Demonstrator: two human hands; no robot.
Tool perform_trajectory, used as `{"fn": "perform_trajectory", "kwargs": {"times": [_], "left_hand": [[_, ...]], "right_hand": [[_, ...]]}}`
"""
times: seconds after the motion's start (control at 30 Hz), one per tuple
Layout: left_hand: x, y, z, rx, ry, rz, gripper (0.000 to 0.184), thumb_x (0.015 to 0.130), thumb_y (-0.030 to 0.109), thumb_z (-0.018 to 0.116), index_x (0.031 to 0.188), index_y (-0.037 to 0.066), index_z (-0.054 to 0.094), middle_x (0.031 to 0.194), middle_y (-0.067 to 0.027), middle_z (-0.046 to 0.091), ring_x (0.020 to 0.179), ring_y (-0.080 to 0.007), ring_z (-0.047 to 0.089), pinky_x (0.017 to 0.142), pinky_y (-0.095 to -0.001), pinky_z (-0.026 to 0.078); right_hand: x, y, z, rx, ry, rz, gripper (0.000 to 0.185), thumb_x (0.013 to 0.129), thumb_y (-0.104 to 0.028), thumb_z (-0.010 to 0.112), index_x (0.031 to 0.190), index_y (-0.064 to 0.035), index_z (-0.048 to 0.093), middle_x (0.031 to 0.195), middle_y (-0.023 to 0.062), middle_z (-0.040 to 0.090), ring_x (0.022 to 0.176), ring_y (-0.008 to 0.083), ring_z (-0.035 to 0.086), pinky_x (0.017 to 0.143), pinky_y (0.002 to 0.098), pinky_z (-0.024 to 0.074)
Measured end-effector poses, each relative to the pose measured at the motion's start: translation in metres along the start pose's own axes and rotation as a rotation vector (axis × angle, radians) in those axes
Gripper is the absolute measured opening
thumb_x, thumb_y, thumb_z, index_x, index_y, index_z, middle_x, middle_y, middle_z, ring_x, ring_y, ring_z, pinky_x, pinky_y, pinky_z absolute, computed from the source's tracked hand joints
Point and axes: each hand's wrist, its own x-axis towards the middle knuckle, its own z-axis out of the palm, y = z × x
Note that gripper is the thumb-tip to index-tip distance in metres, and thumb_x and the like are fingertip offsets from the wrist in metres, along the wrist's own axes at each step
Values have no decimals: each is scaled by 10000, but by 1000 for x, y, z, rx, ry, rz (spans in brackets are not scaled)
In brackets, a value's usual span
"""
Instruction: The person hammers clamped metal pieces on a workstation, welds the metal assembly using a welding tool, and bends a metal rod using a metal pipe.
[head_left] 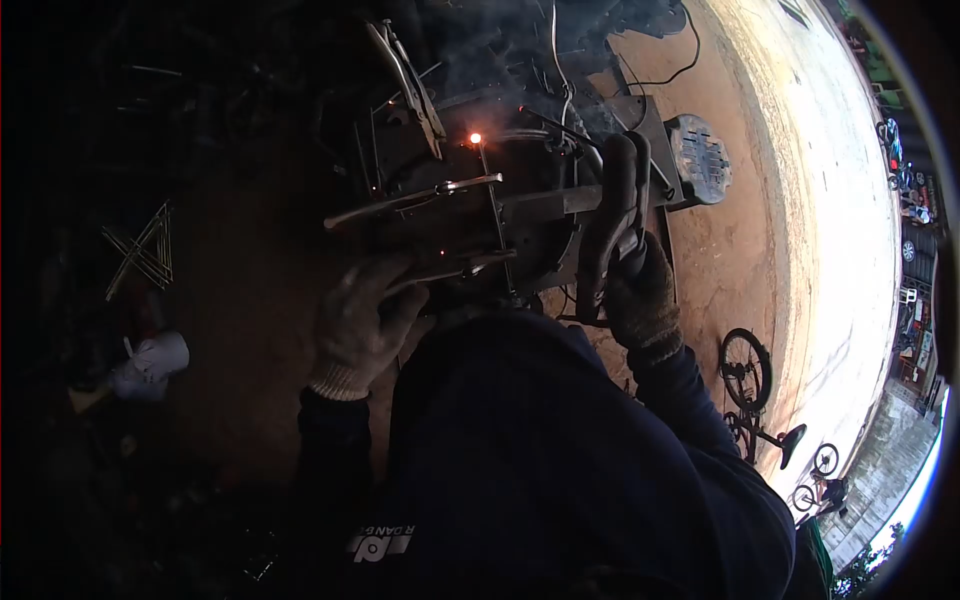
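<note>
- Glowing spot [475,138] at the far end of a thin rod [499,222], over the middle of a dark metal counter [540,240]; the rod runs from there to the near edge.
- Two silver clamps, the middle clamp [465,184] and the near clamp [470,267], reach in from the left with their jaws at the rod, probably to keep it from shifting. The far clamp [427,120] slants toward the far edge, left of the glow.
- Right hand [640,300], in a knit glove, near the counter's right edge: fingers curled around a dark, curved tool [615,195]. A thin stick [550,124] points from the tool's far side toward the glow, its tip red; the grip seems set well back to keep the hand clear of heat.
- Left hand [365,320], also gloved, off the near left corner: fingers bent beside the near clamp's handle, perhaps to steady it. Whether they grip it cannot be told.
- Smoke hangs above the far edge.
- A slotted grey disc [700,160] sits just beyond the right edge.
- Farther out, crossed rods [140,250] lie left, in shadow; a bicycle [748,385] is on the right.
</note>
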Motion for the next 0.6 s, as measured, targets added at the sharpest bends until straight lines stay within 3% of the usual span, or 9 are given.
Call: {"fn": "perform_trajectory", "kwargs": {"times": [0.07, 0.13, 0.23, 0.27, 0.3, 0.37, 0.43, 0.53, 0.6], "left_hand": [[-13, 3, 12, 82, 8, 124, 309, 844, 135, 761, 1122, 46, 658, 1083, -152, 683, 926, -291, 718, 744, -379, 615], [-3, 6, 24, 108, -10, 76, 319, 845, 133, 763, 1131, 49, 649, 1083, -146, 683, 934, -298, 715, 747, -376, 614], [2, 18, 41, 30, 3, -79, 331, 846, 136, 767, 1142, 56, 643, 1090, -147, 683, 939, -307, 712, 745, -376, 614], [-13, 18, 39, 37, 8, -72, 331, 846, 136, 767, 1142, 56, 643, 1090, -147, 683, 939, -307, 712, 745, -376, 614], [-13, 15, 44, 46, 9, -63, 324, 847, 134, 766, 1137, 57, 645, 1094, -149, 684, 936, -307, 715, 746, -375, 616], [-22, 17, 50, 59, 15, -47, 318, 848, 133, 766, 1133, 58, 647, 1098, -151, 684, 934, -306, 718, 746, -374, 617], [-39, 24, 48, 15, 5, -142, 270, 845, 125, 765, 1074, 9, 678, 1101, -168, 681, 919, -321, 696, 785, -413, 589], [-32, 46, 39, -17, -16, -273, 257, 838, 108, 770, 1059, 11, 682, 1079, -160, 680, 928, -319, 697, 772, -400, 595], [-42, 33, 41, 51, -10, -159, 247, 837, 113, 771, 1048, 16, 687, 1078, -157, 680, 937, -320, 699, 776, -398, 598]], "right_hand": [[-13, 7, -11, 29, 12, 10, 506, 928, -160, 663, 1370, -17, 461, 1240, 84, 617, 1146, 185, 614, 939, 314, 519], [-2, 18, -37, -17, 0, 170, 503, 923, -190, 677, 1354, -19, 481, 1210, 78, 630, 1092, 170, 629, 900, 307, 532], [4, 28, -62, 104, 63, 150, 479, 913, -205, 683, 1323, -21, 518, 1171, 78, 642, 1058, 164, 637, 856, 303, 536], [-10, 15, -68, -182, 10, 137, 376, 960, -83, 595, 1312, -33, 474, 1087, 71, 641, 908, 150, 658, 712, 283, 561], [-9, 24, -78, -177, 13, 130, 376, 960, -83, 595, 1312, -33, 474, 1087, 71, 641, 908, 150, 658, 712, 283, 561], [-18, 46, -105, -162, 93, 119, 474, 946, -328, 622, 1299, -20, 553, 1147, 81, 639, 930, 152, 651, 726, 294, 535], [-33, 29, -119, -117, 87, 85, 488, 958, -371, 603, 1295, -22, 545, 1110, 72, 640, 920, 143, 644, 723, 289, 529], [-31, -4, -153, -78, 146, 89, 544, 986, -478, 558, 1288, -27, 529, 1025, 51, 643, 887, 127, 626, 715, 272, 510], [-32, -12, -188, -82, 169, 18, 535, 1018, -484, 518, 1274, -14, 541, 978, 30, 632, 824, 116, 603, 679, 263, 480]]}}
